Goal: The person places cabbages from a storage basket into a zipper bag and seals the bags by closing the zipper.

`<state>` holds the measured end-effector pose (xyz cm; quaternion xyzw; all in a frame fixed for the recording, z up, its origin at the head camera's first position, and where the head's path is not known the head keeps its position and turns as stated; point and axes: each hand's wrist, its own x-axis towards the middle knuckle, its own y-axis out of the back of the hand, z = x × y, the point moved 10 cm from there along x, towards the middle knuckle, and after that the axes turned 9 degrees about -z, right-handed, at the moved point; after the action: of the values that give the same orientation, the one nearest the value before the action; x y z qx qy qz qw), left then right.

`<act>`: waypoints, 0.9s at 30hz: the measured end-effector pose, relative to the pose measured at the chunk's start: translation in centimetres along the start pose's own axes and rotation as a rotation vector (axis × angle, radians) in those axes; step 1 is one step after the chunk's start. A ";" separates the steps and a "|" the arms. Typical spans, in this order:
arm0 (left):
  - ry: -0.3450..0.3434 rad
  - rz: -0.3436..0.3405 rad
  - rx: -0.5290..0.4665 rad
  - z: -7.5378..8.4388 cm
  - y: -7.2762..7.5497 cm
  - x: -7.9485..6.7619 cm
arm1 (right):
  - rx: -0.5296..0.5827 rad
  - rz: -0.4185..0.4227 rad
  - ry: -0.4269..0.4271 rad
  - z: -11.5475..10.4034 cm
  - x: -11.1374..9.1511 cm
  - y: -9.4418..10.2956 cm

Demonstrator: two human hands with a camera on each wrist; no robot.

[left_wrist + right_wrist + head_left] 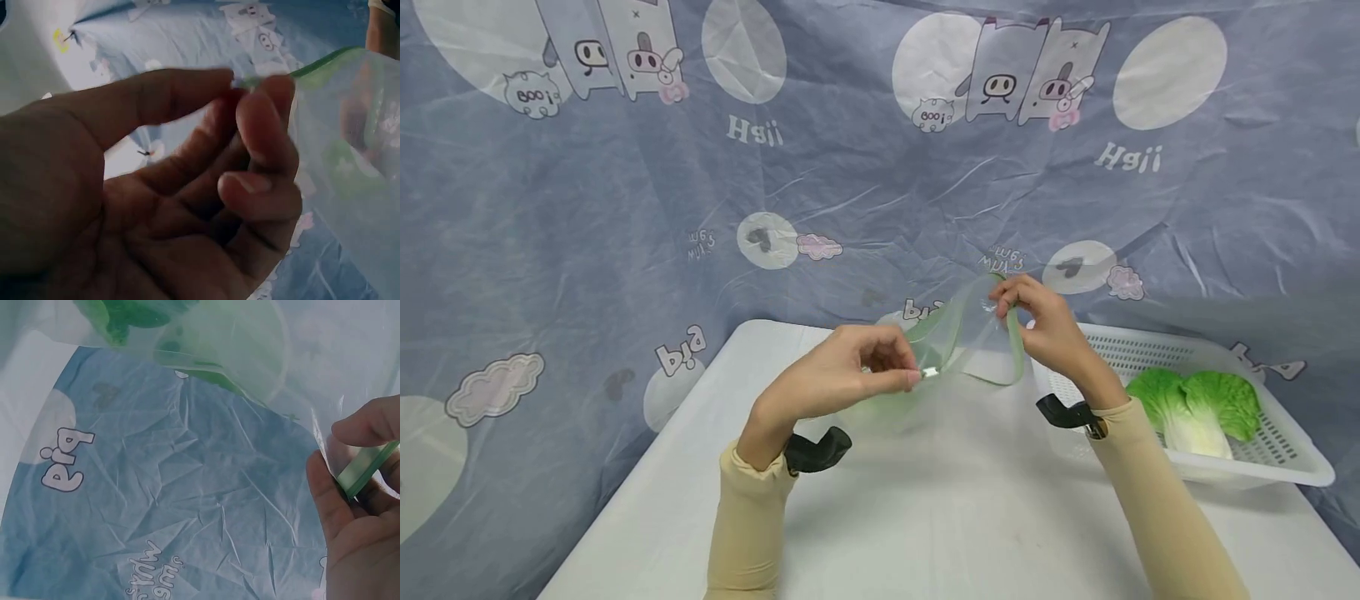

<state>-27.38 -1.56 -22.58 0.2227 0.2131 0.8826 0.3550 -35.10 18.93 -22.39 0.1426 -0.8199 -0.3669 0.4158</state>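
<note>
A clear plastic zipper bag [951,367] with a green-edged mouth hangs between both hands, its mouth spread apart. My left hand [850,371] pinches one end of the green edge between thumb and fingertips, near a small white piece [930,372]. At the opposite side of the mouth, my right hand [1037,321] pinches the bag's rim; the right wrist view shows thumb and fingers around the green strip [369,469]. Green patches [137,315] show on or through the film. In the left wrist view the bag [350,206] hangs to the right of the fingers.
At the right of the white table [970,517] stands a white perforated basket [1292,467] with leafy green cabbage [1198,408] in it. A blue-grey curtain [850,167] with cartoon prints hangs behind the table. Both wrists carry black camera mounts [817,451].
</note>
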 end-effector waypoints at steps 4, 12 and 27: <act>-0.013 -0.058 -0.008 -0.5 -1.0 1.4 | -0.061 0.018 0.060 -1.5 -1.6 0.1; 0.094 0.280 0.118 -2.9 -0.9 4.5 | -0.115 -0.070 0.151 -1.4 -4.3 -2.1; 0.204 0.159 -0.010 -6.9 -5.1 8.5 | -0.183 -0.097 0.120 0.6 -6.6 -2.3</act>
<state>-33.93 6.44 -28.86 0.1461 0.2254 0.9271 0.2613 -31.66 21.20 -28.07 0.1652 -0.7488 -0.4506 0.4571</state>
